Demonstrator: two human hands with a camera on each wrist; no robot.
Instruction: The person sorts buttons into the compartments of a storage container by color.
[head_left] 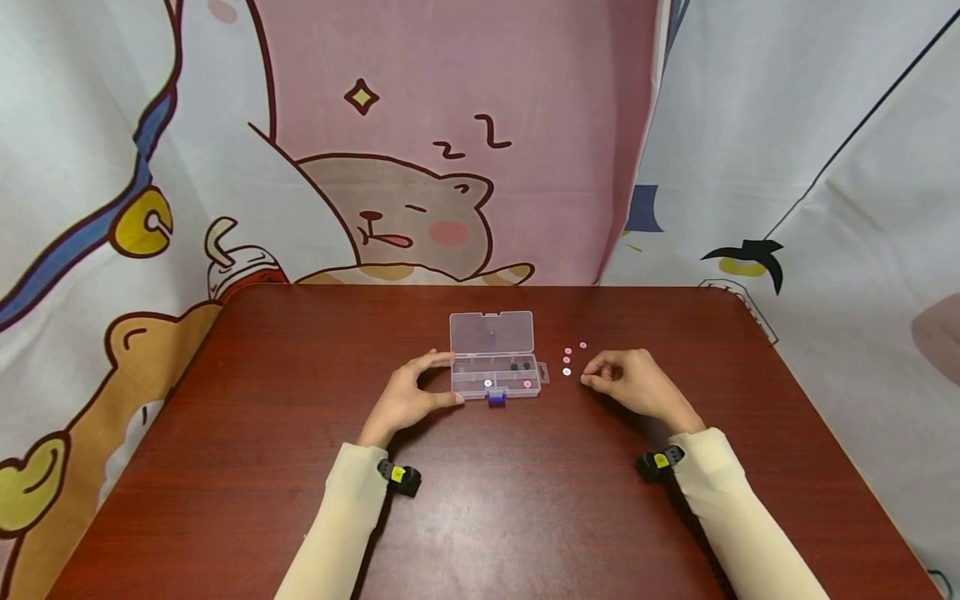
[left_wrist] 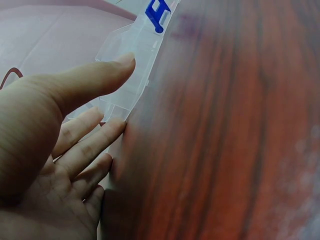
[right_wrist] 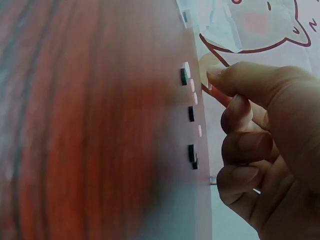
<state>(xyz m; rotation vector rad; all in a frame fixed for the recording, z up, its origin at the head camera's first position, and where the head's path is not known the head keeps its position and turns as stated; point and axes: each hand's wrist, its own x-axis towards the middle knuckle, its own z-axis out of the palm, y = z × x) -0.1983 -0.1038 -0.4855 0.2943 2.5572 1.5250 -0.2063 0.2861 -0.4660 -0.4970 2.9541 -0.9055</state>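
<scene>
A clear plastic compartment box (head_left: 467, 394) lies on the table with its lid (head_left: 491, 335) raised at the back and a blue latch (head_left: 497, 401) at the front. My left hand (head_left: 401, 402) grips the box's left end, thumb at the front corner and fingers behind. Inside are a white button (head_left: 488, 383), a pink button (head_left: 527, 384) and black ones (head_left: 520, 366). To the right of the box, my right hand (head_left: 637, 385) pinches a small pinkish button (right_wrist: 210, 86) between thumb and forefinger, mostly hidden; its other fingers are curled.
Between box and right hand lie loose pink buttons (head_left: 566, 360) and a white one (head_left: 566, 372). Several black buttons (right_wrist: 191, 152) show near them in the right wrist view. A printed curtain (head_left: 555, 167) hangs behind the brown table (head_left: 480, 517).
</scene>
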